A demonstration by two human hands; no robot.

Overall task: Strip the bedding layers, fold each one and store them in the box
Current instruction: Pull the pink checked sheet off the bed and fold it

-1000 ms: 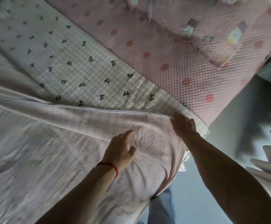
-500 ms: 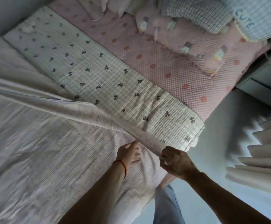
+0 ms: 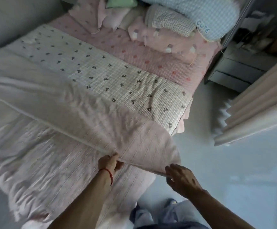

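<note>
Both hands pull the pink blanket edge back over the bed.

The left hand [image 3: 109,163] pinches the hem of the blanket [image 3: 78,162], with its fingers curled round the edge. The right hand [image 3: 180,177] holds the same hem nearer the corner, fingers bent over it. The blanket lies across the near part of the bed, with its top edge turned back toward the person. Past it lies the bow quilt [image 3: 118,83], and past that the pink dotted sheet [image 3: 159,60] with pillows [image 3: 170,22] on top. This looks like the first fold of the top layer. Next, both hands should probably bring the hem down evenly to the far edge. No box is in view.
</note>
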